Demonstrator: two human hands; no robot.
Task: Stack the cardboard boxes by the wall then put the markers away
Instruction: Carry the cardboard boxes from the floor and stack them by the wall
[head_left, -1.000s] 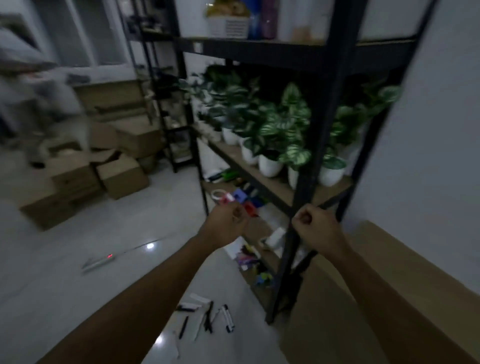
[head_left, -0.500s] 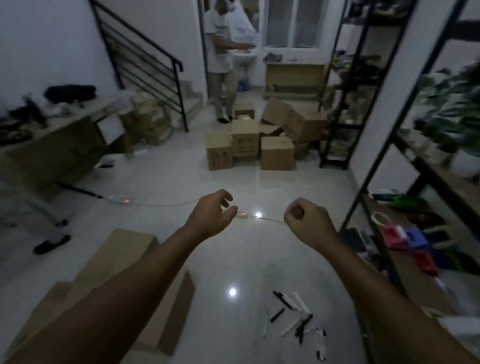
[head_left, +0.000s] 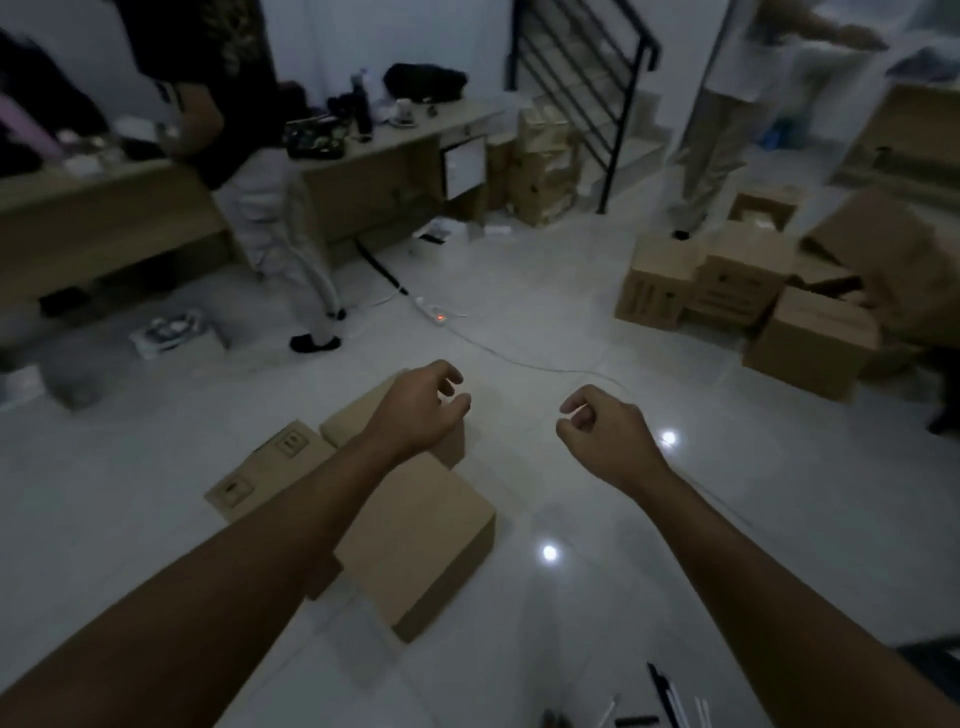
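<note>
Three cardboard boxes lie on the white tile floor below my arms: a large one (head_left: 421, 540), a flat one (head_left: 265, 470) to its left, and a smaller one (head_left: 358, 415) partly under my left hand. My left hand (head_left: 421, 405) hovers above them with curled, parted fingers, holding nothing. My right hand (head_left: 602, 431) hangs over bare floor, fingers loosely curled in, empty. Several markers (head_left: 660, 701) lie scattered at the bottom edge, right of centre.
More cardboard boxes (head_left: 727, 291) are piled at the right. A power strip (head_left: 436, 312) and its cable cross the floor ahead. A person (head_left: 280, 228) stands by a wooden desk (head_left: 104, 228) on the left; another person (head_left: 727, 119) stands far right by the stairs (head_left: 582, 78).
My view has swung left from the plant shelf to the open room. The floor boxes now lie under my left hand, and the markers have slid to the bottom edge.
</note>
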